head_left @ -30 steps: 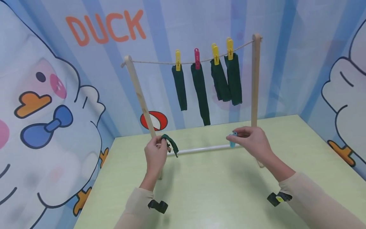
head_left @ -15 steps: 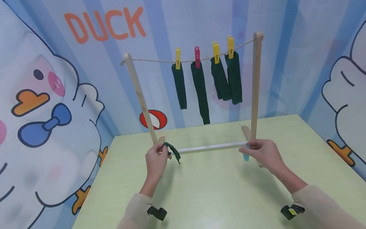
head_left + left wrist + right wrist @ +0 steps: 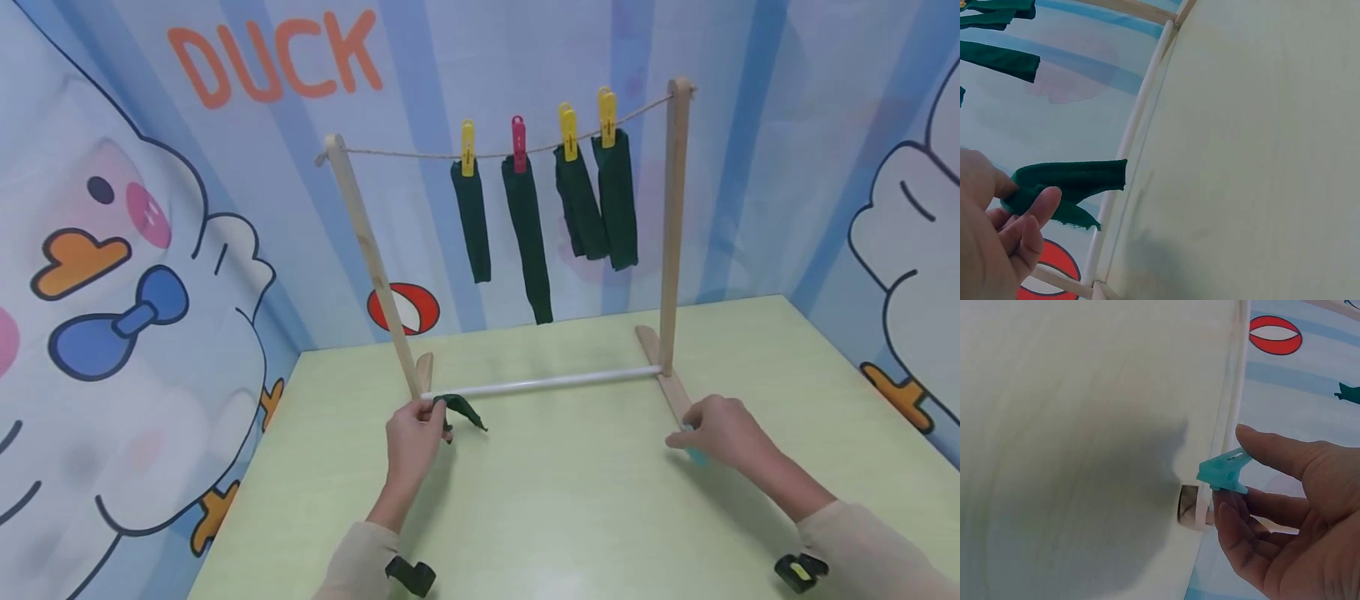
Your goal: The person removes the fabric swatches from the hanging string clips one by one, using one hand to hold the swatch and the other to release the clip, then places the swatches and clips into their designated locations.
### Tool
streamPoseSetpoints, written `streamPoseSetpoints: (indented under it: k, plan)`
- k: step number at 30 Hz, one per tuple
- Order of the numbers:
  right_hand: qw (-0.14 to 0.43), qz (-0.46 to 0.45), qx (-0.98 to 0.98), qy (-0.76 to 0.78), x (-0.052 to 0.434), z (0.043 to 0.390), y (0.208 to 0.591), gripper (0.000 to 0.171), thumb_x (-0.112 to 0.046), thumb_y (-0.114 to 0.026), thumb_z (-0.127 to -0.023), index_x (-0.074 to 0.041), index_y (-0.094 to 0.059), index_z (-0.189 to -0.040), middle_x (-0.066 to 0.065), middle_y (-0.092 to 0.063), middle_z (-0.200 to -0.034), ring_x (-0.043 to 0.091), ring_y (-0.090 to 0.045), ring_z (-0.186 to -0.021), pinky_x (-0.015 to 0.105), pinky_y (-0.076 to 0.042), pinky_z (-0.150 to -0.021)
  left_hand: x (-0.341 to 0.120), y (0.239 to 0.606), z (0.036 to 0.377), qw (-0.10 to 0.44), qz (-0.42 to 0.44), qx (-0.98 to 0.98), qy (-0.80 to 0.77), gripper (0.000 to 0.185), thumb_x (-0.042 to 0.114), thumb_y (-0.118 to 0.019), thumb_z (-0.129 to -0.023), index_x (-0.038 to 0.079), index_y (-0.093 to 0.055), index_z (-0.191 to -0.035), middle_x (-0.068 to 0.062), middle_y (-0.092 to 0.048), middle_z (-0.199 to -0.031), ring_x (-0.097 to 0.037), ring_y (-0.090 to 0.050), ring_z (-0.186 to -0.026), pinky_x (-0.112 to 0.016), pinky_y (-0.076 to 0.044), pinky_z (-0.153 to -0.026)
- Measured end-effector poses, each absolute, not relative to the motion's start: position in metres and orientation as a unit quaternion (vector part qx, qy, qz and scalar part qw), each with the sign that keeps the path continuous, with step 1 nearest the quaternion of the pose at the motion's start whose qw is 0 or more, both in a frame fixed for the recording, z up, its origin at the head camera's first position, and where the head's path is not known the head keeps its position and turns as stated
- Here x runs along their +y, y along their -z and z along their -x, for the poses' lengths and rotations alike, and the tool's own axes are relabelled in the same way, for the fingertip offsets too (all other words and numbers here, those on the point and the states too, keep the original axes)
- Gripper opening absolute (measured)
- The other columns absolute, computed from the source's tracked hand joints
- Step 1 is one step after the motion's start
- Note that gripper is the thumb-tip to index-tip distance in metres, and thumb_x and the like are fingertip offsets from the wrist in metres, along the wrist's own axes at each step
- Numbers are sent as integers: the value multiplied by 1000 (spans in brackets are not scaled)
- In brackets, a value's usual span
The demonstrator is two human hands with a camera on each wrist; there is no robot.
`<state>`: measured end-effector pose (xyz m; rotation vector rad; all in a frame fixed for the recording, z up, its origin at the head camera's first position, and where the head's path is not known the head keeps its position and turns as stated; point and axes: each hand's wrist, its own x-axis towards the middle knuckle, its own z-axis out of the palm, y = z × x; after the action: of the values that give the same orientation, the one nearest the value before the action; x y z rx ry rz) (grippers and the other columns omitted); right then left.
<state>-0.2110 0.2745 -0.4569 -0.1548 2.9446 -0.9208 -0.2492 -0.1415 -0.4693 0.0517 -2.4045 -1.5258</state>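
Note:
My left hand pinches a dark green cloth strip folded over the fingers, its ends hanging free. It is by the foot of the rack's left post. My right hand pinches a light-blue clothespin between thumb and fingers, low near the rack's right foot. Above, a rope runs between the two posts. Several green cloth strips hang from it: one under a yellow clothespin, one under a red clothespin, others at the right under yellow clothespins.
A white rod joins the rack's feet just above the pale green table. Behind stands a blue striped backdrop printed with ducks and lettering. Black straps with small devices sit at both sleeves.
My right hand has moved down and to the right, carrying the light-blue clothespin away from the white rod. My left hand has lowered slightly with the cloth strip. The hanging strips stay put.

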Motion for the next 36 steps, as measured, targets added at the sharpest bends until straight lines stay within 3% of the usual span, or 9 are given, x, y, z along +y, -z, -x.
streamPoseSetpoints:
  k: [5,8,11,19,24,29,32,36]
  plan:
    - [46,38,960,275,286,207,463,28,-25,-82,-81,-4,-70,-69,-7,-45,-54,10,-37,-52,28,-34,-50,-147,479,246,125,-26,-860,494,26,20,-65,-97,-3,-72,-87,-2,-66,-65,-15,-67,-52,-22,-38,-42]
    - [62,26,962,266,290,205,466,31,-27,-81,-81,-6,-66,-63,-7,-38,-52,10,-36,-51,28,-34,-50,-150,479,246,106,-29,-870,481,31,23,-63,-99,-3,-73,-83,-1,-63,-60,-15,-66,-49,-22,-35,-41]
    - [77,17,961,264,293,205,468,31,-28,-81,-81,-6,-67,-64,-6,-43,-53,12,-41,-52,29,-37,-50,-151,479,245,77,-24,-880,469,31,22,-61,-99,-1,-72,-82,-2,-62,-57,-15,-65,-47,-23,-33,-41]
    - [100,4,961,257,294,206,473,32,-29,-81,-81,0,-71,-73,0,-56,-60,15,-49,-56,30,-42,-52,-156,485,240,-64,-3,-904,422,19,13,-57,-98,-4,-67,-98,-5,-62,-55,-17,-64,-44,-26,-45,-49]
    - [105,3,963,249,295,206,473,35,-30,-82,-81,4,-71,-78,2,-60,-65,17,-52,-60,31,-45,-54,-158,489,238,-97,24,-918,383,17,9,-58,-94,2,-67,-81,-2,-55,-49,-15,-57,-41,-27,-44,-49]
    - [107,3,964,243,294,205,473,37,-29,-82,-80,7,-71,-81,4,-63,-69,18,-54,-62,33,-48,-56,-158,490,237,-87,41,-935,342,35,11,-62,-92,11,-56,-58,6,-44,-45,-9,-44,-41,-25,-34,-43]
    - [108,2,965,239,293,205,471,38,-29,-82,-80,7,-71,-81,5,-64,-70,18,-55,-63,33,-49,-57,-157,489,235,-88,41,-943,320,42,15,-64,-92,15,-47,-53,8,-38,-46,-9,-36,-43,-25,-27,-43]
    - [109,3,967,229,294,205,471,40,-30,-82,-80,8,-69,-84,7,-64,-73,19,-57,-66,35,-51,-59,-156,489,233,-92,41,-948,303,43,17,-65,-92,15,-48,-52,8,-38,-47,-9,-35,-45,-25,-25,-43]
